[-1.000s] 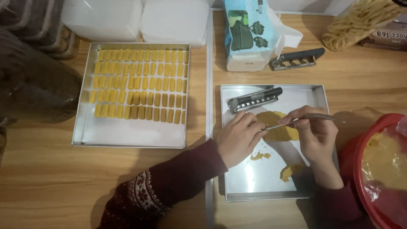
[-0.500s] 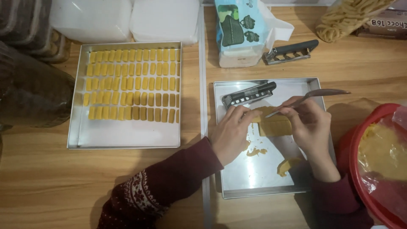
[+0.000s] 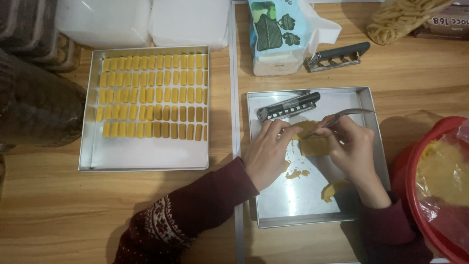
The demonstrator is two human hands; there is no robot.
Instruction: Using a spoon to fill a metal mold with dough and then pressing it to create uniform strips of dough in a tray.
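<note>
In the right metal tray, my left hand presses its fingertips on a flat slab of yellow dough. My right hand grips a thin metal tool whose tip touches the same slab. Small dough scraps and a lump of dough lie below the slab. A black-handled metal dough cutter rests at the tray's top. The left tray holds several rows of small yellow dough pieces.
A red bowl lined with plastic and holding yellow dough sits at the right edge. A second cutter, a tissue pack and two white containers lie at the back. A dark jar stands at left.
Both hands have stayed over the dough slab, with the tool's tip shifting slightly along it. The camera view has drifted, so everything sits lower in the frame.
</note>
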